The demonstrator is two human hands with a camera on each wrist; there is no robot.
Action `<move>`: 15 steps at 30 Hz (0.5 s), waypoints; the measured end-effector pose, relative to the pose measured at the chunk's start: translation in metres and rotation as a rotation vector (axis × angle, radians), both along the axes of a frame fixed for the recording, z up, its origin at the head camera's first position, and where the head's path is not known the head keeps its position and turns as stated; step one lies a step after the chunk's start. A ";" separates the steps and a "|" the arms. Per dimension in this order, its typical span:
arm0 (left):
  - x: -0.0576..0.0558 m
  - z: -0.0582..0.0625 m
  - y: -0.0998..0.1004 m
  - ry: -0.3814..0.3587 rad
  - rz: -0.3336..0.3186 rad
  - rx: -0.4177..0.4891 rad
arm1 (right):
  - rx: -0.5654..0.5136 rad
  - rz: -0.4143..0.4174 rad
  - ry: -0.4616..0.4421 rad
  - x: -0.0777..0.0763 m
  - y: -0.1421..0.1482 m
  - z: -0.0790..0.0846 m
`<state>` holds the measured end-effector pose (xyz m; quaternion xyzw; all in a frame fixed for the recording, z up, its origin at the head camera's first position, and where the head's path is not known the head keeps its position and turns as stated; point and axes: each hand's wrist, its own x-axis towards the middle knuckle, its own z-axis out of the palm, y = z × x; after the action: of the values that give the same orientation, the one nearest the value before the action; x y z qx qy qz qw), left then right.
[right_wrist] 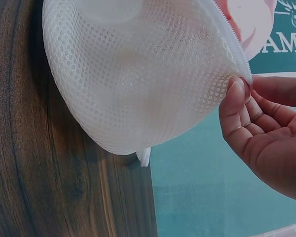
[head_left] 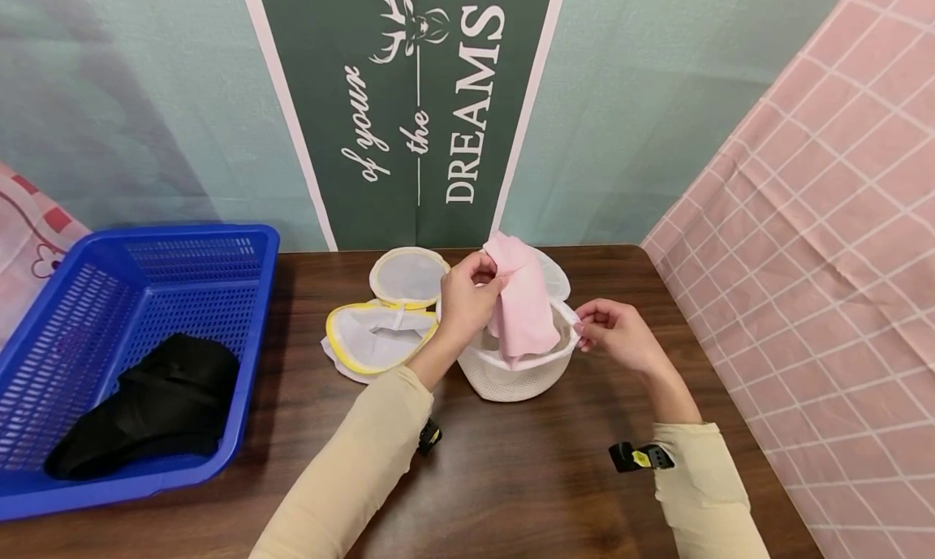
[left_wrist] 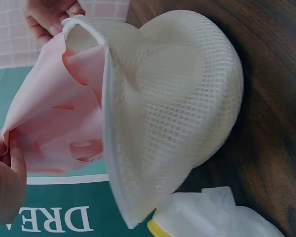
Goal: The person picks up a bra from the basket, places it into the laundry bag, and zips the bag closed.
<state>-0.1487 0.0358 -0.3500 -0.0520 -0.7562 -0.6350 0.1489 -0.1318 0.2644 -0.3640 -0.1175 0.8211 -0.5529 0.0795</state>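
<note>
My left hand (head_left: 470,293) pinches the top of a pink cloth (head_left: 527,307), whose lower part hangs into the mouth of a white mesh laundry bag (head_left: 511,380). Thumb and fingers of my right hand (head_left: 617,332) pinch the bag's zippered rim on its right side, seen closely in the right wrist view, where the zipper edge (right_wrist: 232,37) meets the fingertips. The bag stands on the table with its lid flap (head_left: 553,277) folded back. In the left wrist view the pink cloth (left_wrist: 64,108) shows folds and cut-out openings.
Left of the bag lie a white mesh bag with yellow trim (head_left: 380,344) and its round lid (head_left: 409,275). A blue plastic basket (head_left: 252,364) holding a black garment (head_left: 161,405) stands at the left of the wooden table (head_left: 511,478). Curtains hang behind and at the right.
</note>
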 end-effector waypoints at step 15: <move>0.000 -0.015 -0.007 -0.259 -0.209 0.022 | 0.003 -0.004 -0.025 -0.001 -0.004 -0.005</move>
<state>-0.1485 0.0290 -0.3646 -0.0465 -0.7524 -0.6568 -0.0159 -0.1325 0.2601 -0.3687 -0.1090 0.8210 -0.5533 0.0888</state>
